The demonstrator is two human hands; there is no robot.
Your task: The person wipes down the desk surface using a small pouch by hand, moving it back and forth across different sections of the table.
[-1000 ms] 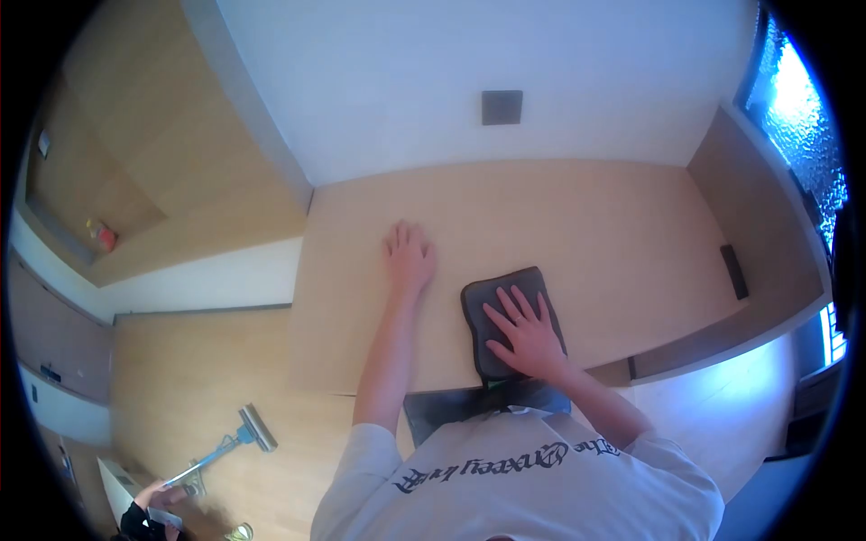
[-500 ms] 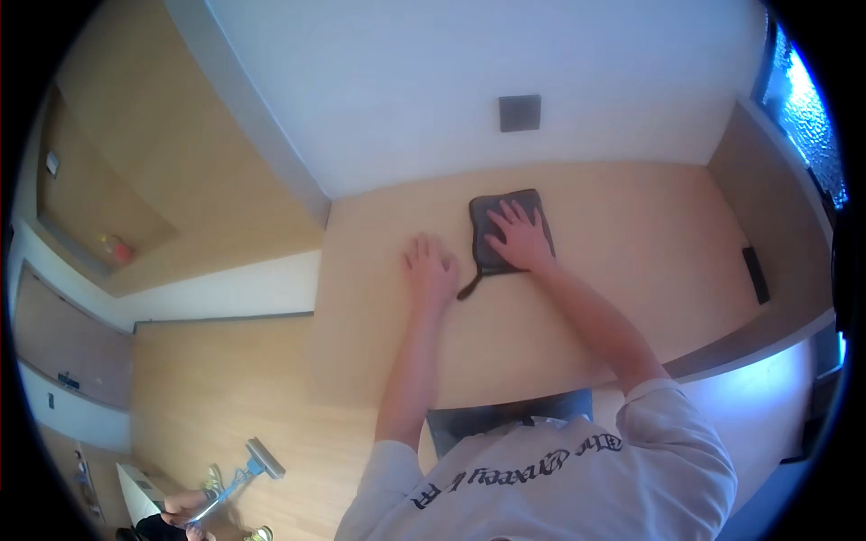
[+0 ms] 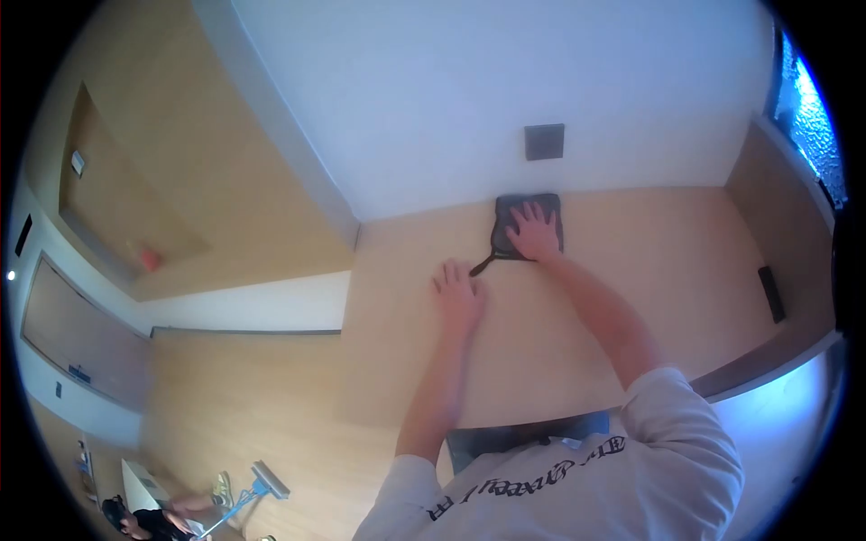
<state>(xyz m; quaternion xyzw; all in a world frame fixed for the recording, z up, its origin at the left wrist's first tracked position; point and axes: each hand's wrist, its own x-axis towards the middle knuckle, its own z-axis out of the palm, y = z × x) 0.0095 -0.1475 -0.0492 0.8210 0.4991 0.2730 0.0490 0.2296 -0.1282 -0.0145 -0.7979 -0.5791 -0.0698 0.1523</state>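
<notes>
A dark zippered pouch (image 3: 502, 213) with a wrist strap lies flat on the light wooden desk (image 3: 622, 298), its far edge up against the white wall. My right hand (image 3: 536, 236) rests palm down on top of it, fingers spread, covering its middle. To the left, my left hand (image 3: 460, 293) lies on the desk with fingers extended, holding nothing. Its fingertips are close to the end of the strap (image 3: 483, 265); whether they touch is hard to tell.
A grey square wall plate (image 3: 545, 142) sits above the desk. A black strip (image 3: 771, 294) is at the desk's right side panel. Part of a dark chair (image 3: 532, 435) shows by my body. On the floor at lower left, another person (image 3: 149, 521) holds a blue-handled mop (image 3: 262, 484).
The pouch has slid away from me to the wall under my right hand. My left hand has stayed near the strap. The whole view has shifted a little.
</notes>
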